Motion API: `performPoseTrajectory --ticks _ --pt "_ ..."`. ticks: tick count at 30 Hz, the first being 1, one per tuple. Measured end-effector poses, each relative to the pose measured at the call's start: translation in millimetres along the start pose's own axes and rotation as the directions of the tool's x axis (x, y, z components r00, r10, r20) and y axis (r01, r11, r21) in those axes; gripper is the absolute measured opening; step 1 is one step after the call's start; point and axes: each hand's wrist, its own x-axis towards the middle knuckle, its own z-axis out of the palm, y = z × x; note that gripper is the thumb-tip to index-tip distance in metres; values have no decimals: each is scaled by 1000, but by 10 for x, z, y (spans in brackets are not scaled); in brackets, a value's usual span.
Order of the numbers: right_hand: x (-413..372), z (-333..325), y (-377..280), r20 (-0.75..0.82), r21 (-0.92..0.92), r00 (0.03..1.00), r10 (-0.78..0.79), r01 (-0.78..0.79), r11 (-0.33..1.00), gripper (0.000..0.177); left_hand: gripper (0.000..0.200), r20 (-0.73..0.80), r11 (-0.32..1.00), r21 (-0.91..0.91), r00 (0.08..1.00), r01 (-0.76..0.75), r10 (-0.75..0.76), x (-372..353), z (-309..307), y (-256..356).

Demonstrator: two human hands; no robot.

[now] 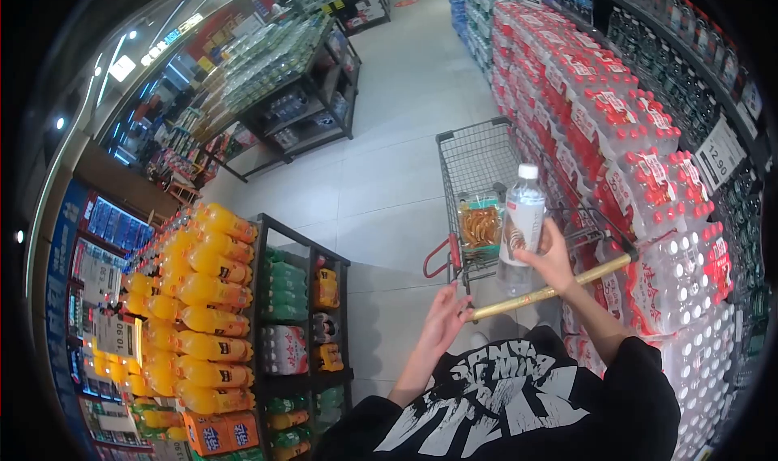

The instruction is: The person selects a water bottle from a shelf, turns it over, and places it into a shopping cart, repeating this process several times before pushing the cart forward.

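Note:
A clear water bottle [525,210] with a white cap and pale label is upright in my right hand [552,258], whose fingers wrap round its right side. Below it runs the yellow handle [587,278] of a wire shopping cart [455,160]. My left hand [442,315] is at the handle's left end, palm turned up and fingers loosely apart, holding nothing. Inside the cart lies a clear pack of brown food [480,224], partly behind the bottle.
Shrink-wrapped packs of red-capped bottles [616,125] are stacked close along the cart's right side. At the left, a dark rack [263,299] carries orange drink bottles [212,319]. Farther ahead, another bottle display [275,64] borders the tiled aisle [389,137].

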Motion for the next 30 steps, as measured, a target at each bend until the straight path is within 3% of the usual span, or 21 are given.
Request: performPoseTrajectory --ticks 1,2,5,7,8,9,10,11,12,14,16,18,19,21,24,26,28,30 --pt "3 118 229 27 95 998 60 -62 994 51 61 -35 994 104 999 -33 37 -189 262 135" --pt "-10 236 357 36 179 997 66 -72 981 48 61 -42 994 95 998 -51 55 -252 289 173" --pt "-4 367 417 122 146 978 170 -187 971 47 67 -120 997 36 991 -62 66 -408 250 155" --pt "21 377 406 208 102 965 157 -181 978 49 56 -42 935 -353 999 -20 5 -383 103 94" --pt "52 359 409 220 98 961 165 -190 977 49 56 -53 933 -360 999 -30 11 -314 -43 2" --pt "79 342 407 270 119 949 162 -200 973 51 52 -173 938 -341 985 -63 3 -242 -234 -109" --pt "127 326 395 318 140 936 151 -204 969 53 49 -285 944 -316 959 -94 1 -176 -262 -147" --pt "160 318 398 324 169 936 134 -197 966 54 45 -153 976 -183 984 -114 86 -122 -268 -184" --pt "213 292 427 338 175 933 126 -194 965 54 45 -158 976 -177 982 -130 102 -51 -137 -162" --pt "278 261 520 358 235 928 104 -197 952 54 43 -137 989 40 979 -144 148 48 211 -134" --pt "355 200 615 375 235 922 102 -200 951 54 43 -131 988 15 979 -154 155 196 328 -174" --pt "429 110 801 355 197 932 75 -153 968 55 43 -302 993 -33 948 -113 98 366 403 -256" --pt "453 57 852 350 198 929 116 -195 961 54 30 -300 993 49 947 -104 114 468 397 -306" --pt "491 -58 1025 322 206 937 135 -209 956 55 25 -294 995 45 951 -86 95 690 345 -386" --pt "637 -279 1175 288 240 950 123 -196 951 58 33 -325 993 89 940 -82 107 993 469 -498" --pt "726 -422 1234 294 298 951 92 -182 937 62 33 -342 916 394 913 -75 221 1163 517 -623" --pt "767 -475 1288 262 343 953 155 -242 907 64 21 -436 830 557 856 13 279 1312 543 -736" --pt "820 -555 1341 322 338 933 160 -271 901 67 20 -368 763 630 809 -147 459 1400 602 -893"
